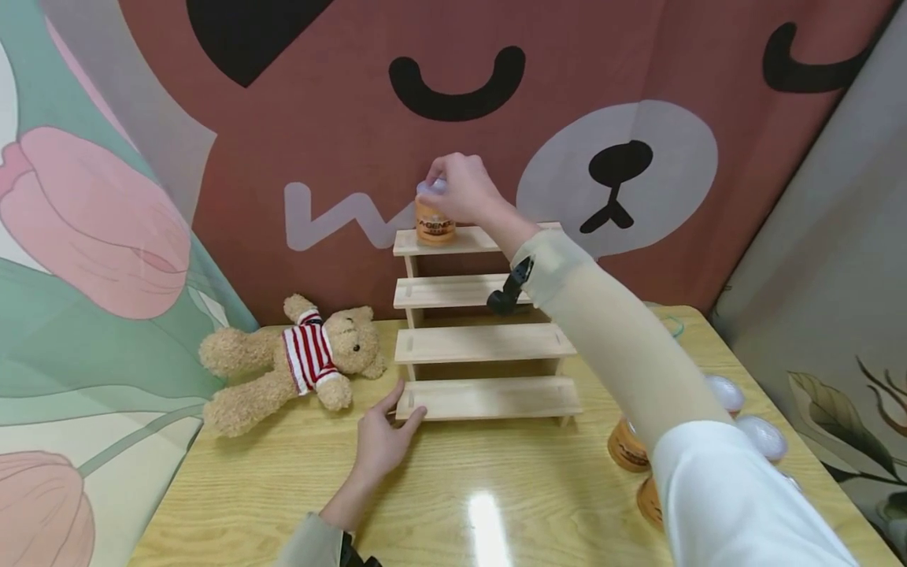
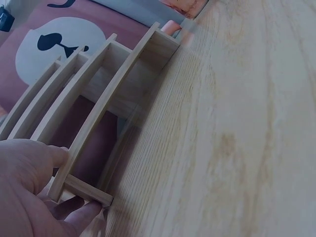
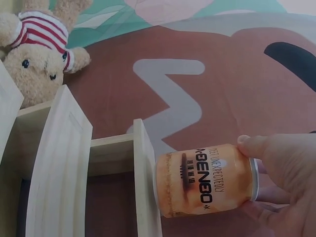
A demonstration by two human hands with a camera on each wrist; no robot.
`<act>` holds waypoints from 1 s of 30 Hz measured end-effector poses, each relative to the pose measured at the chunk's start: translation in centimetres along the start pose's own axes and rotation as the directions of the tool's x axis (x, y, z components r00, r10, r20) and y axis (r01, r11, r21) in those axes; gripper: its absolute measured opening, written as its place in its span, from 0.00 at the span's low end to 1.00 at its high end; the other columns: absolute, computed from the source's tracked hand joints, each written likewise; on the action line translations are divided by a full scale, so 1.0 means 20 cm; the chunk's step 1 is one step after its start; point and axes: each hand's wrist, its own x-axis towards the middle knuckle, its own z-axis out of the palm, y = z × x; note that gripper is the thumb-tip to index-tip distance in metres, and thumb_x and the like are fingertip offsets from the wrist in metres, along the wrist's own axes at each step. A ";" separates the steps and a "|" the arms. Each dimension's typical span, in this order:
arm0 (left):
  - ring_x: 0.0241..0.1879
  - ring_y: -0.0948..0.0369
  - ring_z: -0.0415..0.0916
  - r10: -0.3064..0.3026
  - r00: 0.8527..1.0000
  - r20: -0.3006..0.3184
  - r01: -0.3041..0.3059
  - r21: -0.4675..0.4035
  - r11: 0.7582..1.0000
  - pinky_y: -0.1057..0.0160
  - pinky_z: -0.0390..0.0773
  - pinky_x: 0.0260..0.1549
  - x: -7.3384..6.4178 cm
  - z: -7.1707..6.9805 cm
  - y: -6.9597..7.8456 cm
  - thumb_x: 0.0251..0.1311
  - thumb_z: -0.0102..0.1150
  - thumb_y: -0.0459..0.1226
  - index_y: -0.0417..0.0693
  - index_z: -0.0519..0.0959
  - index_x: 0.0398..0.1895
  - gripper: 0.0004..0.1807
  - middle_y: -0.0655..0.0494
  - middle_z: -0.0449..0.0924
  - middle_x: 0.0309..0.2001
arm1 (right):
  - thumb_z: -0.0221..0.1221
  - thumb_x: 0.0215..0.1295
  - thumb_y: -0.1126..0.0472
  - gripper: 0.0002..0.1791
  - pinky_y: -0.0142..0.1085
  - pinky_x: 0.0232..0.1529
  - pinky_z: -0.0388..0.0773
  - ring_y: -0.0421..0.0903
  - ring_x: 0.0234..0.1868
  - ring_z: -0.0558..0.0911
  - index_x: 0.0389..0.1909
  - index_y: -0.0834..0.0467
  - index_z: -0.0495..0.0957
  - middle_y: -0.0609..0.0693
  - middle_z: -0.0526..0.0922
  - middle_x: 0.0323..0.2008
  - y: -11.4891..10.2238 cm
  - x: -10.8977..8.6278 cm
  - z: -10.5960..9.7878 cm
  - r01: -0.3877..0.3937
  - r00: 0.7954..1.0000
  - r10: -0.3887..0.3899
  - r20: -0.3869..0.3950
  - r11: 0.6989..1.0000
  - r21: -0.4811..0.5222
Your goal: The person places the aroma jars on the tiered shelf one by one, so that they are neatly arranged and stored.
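A four-step wooden shelf stand (image 1: 489, 343) stands on the table. My right hand (image 1: 464, 189) holds an orange can (image 1: 434, 224) by its upper end, at the left end of the top step. In the right wrist view, thumb and fingers grip the can (image 3: 205, 181) around its rim, and its base meets the top board. Dark lettering shows on its side. My left hand (image 1: 383, 437) grips the left end of the lowest step, thumb on the board and fingers around the side, as the left wrist view shows of the same hand (image 2: 29, 182).
A teddy bear (image 1: 308, 350) in a red-and-white striped shirt lies left of the stand. Several more orange cans (image 1: 628, 447) with pale tops stand at the table's right side, partly hidden by my right arm. A printed curtain (image 1: 319, 142) hangs behind the table (image 1: 269, 488).
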 end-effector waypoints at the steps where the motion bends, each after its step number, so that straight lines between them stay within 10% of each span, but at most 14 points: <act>1: 0.65 0.45 0.82 0.002 1.000 -0.002 -0.002 0.000 1.000 0.47 0.85 0.59 0.00 0.00 0.00 0.68 0.73 0.41 0.41 0.73 0.76 0.36 0.41 0.77 0.72 | 0.66 0.73 0.46 0.19 0.39 0.65 0.83 0.48 0.61 0.78 0.55 0.54 0.83 0.52 0.83 0.63 0.00 0.00 0.01 -0.005 1.000 0.005 0.001 1.000 0.003; 15: 0.65 0.45 0.82 -0.001 1.000 -0.001 0.001 -0.010 1.000 0.47 0.85 0.59 -0.03 0.00 0.01 0.67 0.73 0.40 0.41 0.73 0.76 0.36 0.41 0.76 0.72 | 0.65 0.75 0.45 0.21 0.38 0.68 0.81 0.47 0.62 0.80 0.57 0.55 0.86 0.52 0.85 0.62 -0.03 0.00 0.05 -0.023 1.000 0.023 -0.005 0.999 -0.049; 30: 0.64 0.46 0.82 0.007 1.000 -0.001 -0.007 -0.003 1.000 0.47 0.85 0.59 0.01 -0.01 -0.01 0.67 0.74 0.40 0.38 0.73 0.75 0.36 0.41 0.78 0.70 | 0.63 0.75 0.42 0.27 0.43 0.73 0.76 0.48 0.72 0.77 0.68 0.52 0.82 0.48 0.83 0.69 0.07 -0.10 -0.18 0.077 0.993 -0.088 -0.081 0.988 -0.137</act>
